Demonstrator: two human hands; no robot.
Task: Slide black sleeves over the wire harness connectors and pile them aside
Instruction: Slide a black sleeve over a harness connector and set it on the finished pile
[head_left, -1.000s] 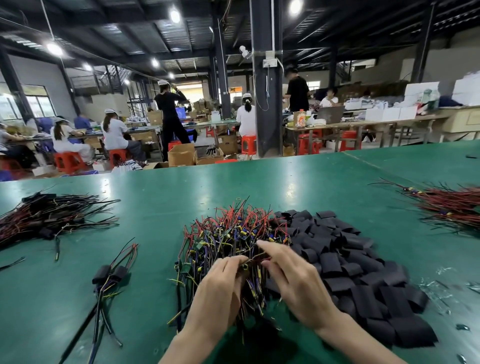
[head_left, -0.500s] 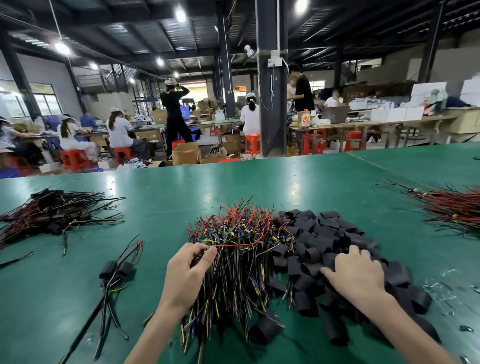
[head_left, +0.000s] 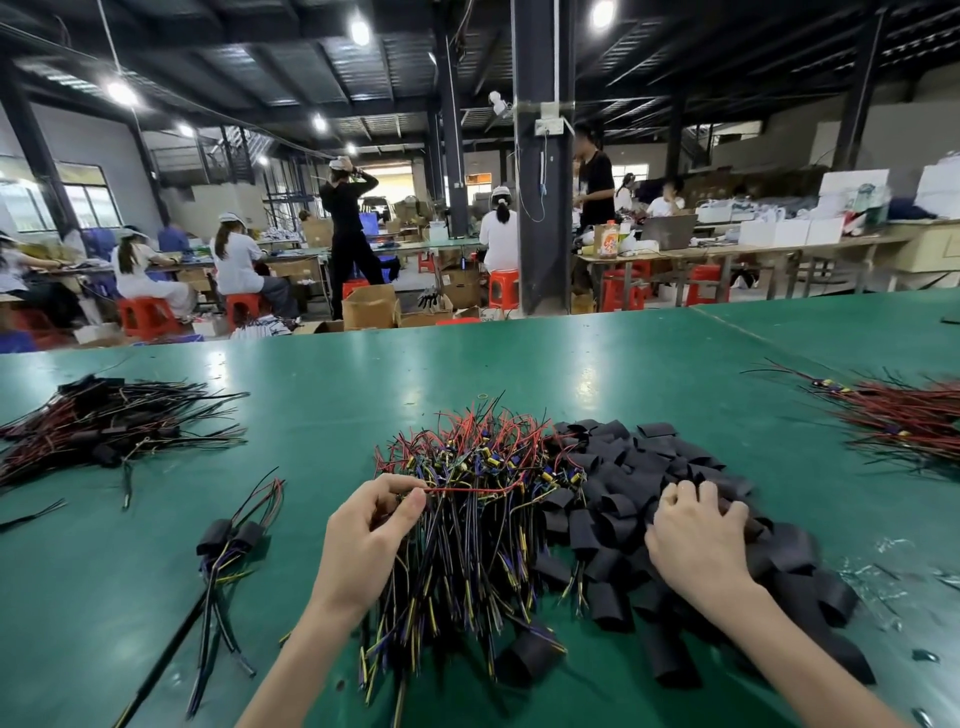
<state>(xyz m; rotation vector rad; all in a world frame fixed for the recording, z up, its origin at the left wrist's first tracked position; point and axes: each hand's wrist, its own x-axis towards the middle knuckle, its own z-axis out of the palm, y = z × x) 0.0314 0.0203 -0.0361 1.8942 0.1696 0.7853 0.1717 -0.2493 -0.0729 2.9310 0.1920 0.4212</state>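
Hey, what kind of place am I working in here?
Most likely a factory assembly floor. The long green worktable holds a heap of wire harnesses beside a heap of black sleeves, and behind it other workers sit on red stools at similar benches.

On the table (head_left: 311, 395), the wire harness heap (head_left: 478, 519) lies in the middle, the sleeve heap (head_left: 649, 467) touching its right side, a few sleeved harnesses (head_left: 228, 540) to its left, a sleeved pile (head_left: 104, 431) far left and a wire pile (head_left: 904, 421) far right.
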